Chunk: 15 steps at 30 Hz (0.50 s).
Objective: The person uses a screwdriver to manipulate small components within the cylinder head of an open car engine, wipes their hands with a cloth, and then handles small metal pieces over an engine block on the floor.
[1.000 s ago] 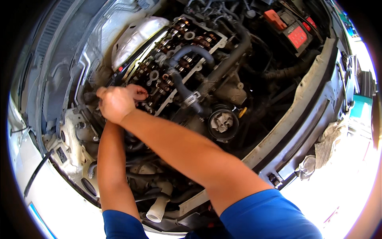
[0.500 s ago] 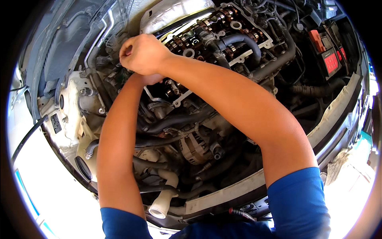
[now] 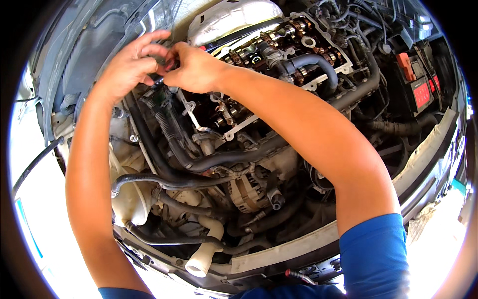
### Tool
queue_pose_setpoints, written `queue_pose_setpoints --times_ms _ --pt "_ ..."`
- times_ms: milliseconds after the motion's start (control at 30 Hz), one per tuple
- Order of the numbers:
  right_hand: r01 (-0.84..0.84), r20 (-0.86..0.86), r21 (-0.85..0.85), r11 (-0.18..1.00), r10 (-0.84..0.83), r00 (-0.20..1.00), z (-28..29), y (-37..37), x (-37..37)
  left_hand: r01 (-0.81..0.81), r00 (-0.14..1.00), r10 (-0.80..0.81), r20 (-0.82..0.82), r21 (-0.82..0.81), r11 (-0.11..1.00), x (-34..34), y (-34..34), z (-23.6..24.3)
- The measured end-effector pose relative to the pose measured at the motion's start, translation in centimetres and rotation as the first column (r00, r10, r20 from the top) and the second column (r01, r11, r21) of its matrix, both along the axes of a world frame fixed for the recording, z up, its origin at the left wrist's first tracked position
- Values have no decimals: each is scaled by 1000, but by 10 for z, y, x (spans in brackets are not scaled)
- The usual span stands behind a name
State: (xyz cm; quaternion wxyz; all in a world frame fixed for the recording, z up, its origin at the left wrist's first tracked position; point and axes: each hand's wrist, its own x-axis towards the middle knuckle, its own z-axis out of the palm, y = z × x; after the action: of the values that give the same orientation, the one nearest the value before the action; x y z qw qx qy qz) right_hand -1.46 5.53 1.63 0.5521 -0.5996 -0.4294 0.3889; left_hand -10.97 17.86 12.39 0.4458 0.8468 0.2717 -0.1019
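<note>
Both of my hands meet over the far left end of an engine whose top is uncovered. My left hand [image 3: 127,70] has its fingers stretched and spread, with the tips close to the other hand. Curled fingers close my right hand [image 3: 193,67], and whatever lies in them is hidden. Just below the fingertips shows a small dark part [image 3: 158,80]; I cannot tell whether either hand touches it. The open cylinder head [image 3: 229,135] bares its shiny camshafts [image 3: 271,37] right of my right hand. A silver heat shield [image 3: 234,22] sits behind.
A battery [image 3: 422,94] with a red terminal cover [image 3: 406,67] stands at the right. Nearer are an alternator [image 3: 246,193], black hoses [image 3: 219,160], a whitish reservoir [image 3: 132,207] and a cream filler neck [image 3: 198,265]. A red-handled tool [image 3: 298,276] lies at the front edge.
My left hand has come out from beneath my right hand, moved left and up, and spread its fingers. The right hand stays closed near the same spot. The view has shifted slightly.
</note>
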Motion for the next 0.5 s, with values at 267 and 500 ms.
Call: queue_pose_setpoints --times_ms 267,500 --pt "-177 -215 115 977 199 956 -16 4 10 535 834 -459 -305 647 543 -1 -25 -17" --pt "-185 22 -150 971 190 982 5 -7 25 536 840 -371 -396 709 459 -4 -37 -42"
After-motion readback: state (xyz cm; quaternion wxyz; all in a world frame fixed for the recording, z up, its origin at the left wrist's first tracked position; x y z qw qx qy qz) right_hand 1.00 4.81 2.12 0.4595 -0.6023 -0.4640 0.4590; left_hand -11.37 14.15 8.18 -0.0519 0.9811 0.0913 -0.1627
